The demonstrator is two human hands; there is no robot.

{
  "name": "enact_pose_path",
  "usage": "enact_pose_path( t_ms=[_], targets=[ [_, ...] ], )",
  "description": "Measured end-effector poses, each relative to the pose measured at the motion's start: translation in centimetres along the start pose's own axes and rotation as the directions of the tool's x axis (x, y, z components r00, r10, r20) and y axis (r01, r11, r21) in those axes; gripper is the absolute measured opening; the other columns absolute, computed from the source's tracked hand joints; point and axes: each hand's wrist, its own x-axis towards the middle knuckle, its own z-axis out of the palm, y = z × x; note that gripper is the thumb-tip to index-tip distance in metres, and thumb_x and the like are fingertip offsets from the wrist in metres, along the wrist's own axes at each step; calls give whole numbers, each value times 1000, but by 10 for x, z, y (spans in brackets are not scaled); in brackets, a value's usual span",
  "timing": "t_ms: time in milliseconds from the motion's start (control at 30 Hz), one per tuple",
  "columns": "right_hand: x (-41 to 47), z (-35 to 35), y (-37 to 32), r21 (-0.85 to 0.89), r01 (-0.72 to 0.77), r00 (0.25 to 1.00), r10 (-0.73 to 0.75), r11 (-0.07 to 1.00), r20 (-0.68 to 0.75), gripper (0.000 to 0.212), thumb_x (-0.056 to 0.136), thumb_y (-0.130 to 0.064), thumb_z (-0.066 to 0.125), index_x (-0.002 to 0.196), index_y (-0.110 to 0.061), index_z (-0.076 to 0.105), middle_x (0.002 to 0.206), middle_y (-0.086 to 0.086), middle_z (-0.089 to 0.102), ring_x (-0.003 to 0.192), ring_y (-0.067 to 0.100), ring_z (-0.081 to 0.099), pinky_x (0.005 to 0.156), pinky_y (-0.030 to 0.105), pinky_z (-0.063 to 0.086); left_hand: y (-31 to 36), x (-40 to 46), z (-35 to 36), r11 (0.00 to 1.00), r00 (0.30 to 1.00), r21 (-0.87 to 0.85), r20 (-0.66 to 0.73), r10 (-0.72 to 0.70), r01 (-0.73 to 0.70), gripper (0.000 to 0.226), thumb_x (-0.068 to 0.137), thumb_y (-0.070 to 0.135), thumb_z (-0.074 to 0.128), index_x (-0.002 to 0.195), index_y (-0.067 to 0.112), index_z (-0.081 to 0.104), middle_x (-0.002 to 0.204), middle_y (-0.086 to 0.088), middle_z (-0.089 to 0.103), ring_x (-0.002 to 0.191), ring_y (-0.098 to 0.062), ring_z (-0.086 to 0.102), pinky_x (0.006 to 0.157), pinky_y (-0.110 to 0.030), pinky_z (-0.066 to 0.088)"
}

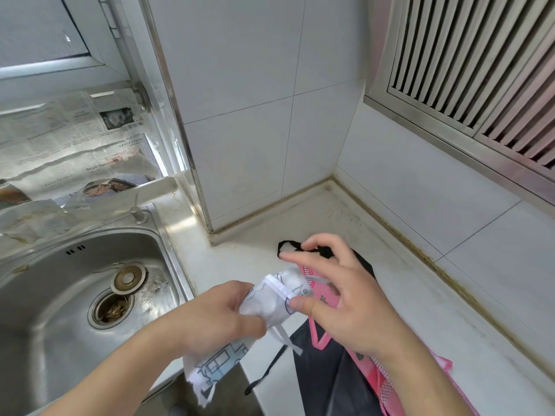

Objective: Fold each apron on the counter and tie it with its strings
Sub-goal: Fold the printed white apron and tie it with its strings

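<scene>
A small white apron [267, 301] with a blue vehicle print is rolled into a bundle and held above the counter's front edge. My left hand [219, 318] grips the bundle around its middle. My right hand [339, 292] pinches the bundle's right end with thumb and fingers, where a white string [279, 285] crosses it. More white string [285, 339] dangles below. Under my right hand a dark apron [327, 376] with pink trim lies on the white counter [420, 310], partly hidden, its black strap [288, 246] looped behind.
A steel sink [75, 295] with an open drain sits at the left, newspaper [75, 139] spread on the ledge behind it. Tiled walls close the corner at the back. A slatted metal vent [480, 64] fills the upper right.
</scene>
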Motion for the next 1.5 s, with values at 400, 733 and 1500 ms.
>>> enact_pose_path(
  t_ms=[400,733,1500],
  targets=[
    [5,45,5,606,-302,913,407,736,-40,60,74,-51,82,125,-33,55,122,-5,65,103,1,68,85,22,55,3,2,23,786,943,-593,-331,-38,-177,20,89,18,81,105,9,74,95,-22,76,86,-40,75,82,-48,61],
    [-1,58,-7,520,-231,971,224,822,78,23,89,-15,74,105,-30,69,105,-2,77,99,16,74,88,43,62,14,-2,35,600,950,-764,-312,-24,-235,19,90,9,75,108,5,78,108,-22,77,103,-39,74,91,-46,59],
    [-10,54,-9,404,-133,979,184,905,-90,16,93,-11,72,91,-25,80,64,15,46,57,31,41,52,39,35,-6,-36,28,730,961,-656,-277,5,-193,48,69,48,92,107,21,81,105,-23,78,100,-42,76,91,-48,62]
  ],
)
